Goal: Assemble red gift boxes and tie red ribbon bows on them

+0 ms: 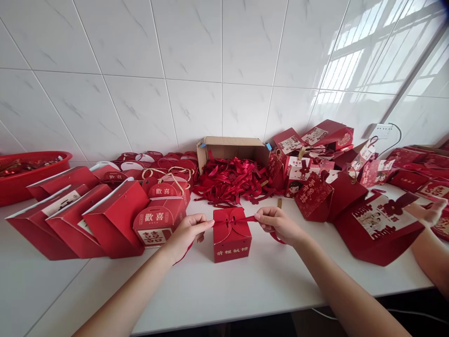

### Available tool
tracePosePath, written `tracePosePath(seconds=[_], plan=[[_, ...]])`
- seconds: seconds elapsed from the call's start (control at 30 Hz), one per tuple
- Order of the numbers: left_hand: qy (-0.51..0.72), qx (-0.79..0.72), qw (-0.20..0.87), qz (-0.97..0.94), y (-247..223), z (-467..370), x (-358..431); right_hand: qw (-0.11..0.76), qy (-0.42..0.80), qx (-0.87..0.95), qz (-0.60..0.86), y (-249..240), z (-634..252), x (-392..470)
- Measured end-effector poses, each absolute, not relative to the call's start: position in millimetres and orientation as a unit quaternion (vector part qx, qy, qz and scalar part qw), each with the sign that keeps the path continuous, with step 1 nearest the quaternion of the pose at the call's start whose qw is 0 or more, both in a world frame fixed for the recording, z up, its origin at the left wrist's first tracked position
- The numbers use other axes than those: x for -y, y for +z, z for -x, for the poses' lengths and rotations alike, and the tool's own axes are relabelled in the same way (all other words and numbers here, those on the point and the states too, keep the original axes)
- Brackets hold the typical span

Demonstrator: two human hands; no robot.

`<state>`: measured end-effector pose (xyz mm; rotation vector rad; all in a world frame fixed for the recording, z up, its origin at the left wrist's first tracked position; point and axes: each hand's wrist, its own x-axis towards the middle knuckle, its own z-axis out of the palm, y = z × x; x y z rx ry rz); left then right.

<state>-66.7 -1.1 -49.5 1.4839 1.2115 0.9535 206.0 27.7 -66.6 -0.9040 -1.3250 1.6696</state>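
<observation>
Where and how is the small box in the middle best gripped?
Probably low on its two opposite side walls, coming from left and right: the flat-sided box sits upright on the white table, while the red ribbon, held by the left hand and right hand, crosses its slotted top.

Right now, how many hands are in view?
3. The left hand and right hand pinch the red ribbon either side of the small box; another person's hand is at the far right, partly behind a large red box. Their other hand may be hidden.

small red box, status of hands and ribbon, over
Left hand, right hand pinching ribbon across box. Box upright, closed. Red bags either side, not touching it.
</observation>
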Motion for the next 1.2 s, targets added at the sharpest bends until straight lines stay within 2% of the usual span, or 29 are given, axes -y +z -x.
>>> tracePosePath(seconds=[0.2, 0.3, 0.5, 0.7, 0.8, 0.97, 1.07, 1.2], plan=[[0.431, -0.534, 0.282, -0.670, -35.0, 64.7, 4.0, 0.403, 0.709, 0.485, 0.315, -45.4, -204.0, -19.2], [0.433, -0.520, 0.230, -0.699, -22.8, 58.8, 4.7, 0.414, 0.715, 0.486, 0.284, -31.5, -199.6, -17.1], [0.398, -0.457, 0.217, -0.765, -1.3, 25.1, 5.7, 0.403, 0.718, 0.506, 0.257, -10.2, -193.0, -16.2], [0.409, -0.426, 0.205, -0.781, -3.1, -7.2, 1.6, 0.403, 0.690, 0.540, 0.266, 3.1, -197.3, -8.5], [0.433, -0.440, 0.176, -0.767, -7.7, -9.5, -2.2, 0.409, 0.636, 0.579, 0.305, 0.6, -202.0, -5.0], [0.447, -0.458, 0.133, -0.757, -12.7, -6.5, -4.9, 0.382, 0.472, 0.689, 0.395, -21.5, -196.6, -8.9], [0.441, -0.460, 0.131, -0.760, -12.8, -6.3, -3.3, 0.380, 0.452, 0.717, 0.370, -35.1, -183.7, -13.6], [0.423, -0.450, 0.173, -0.767, -9.9, 2.7, -0.2, 0.428, 0.424, 0.710, 0.365, -42.8, -171.4, -16.0]])
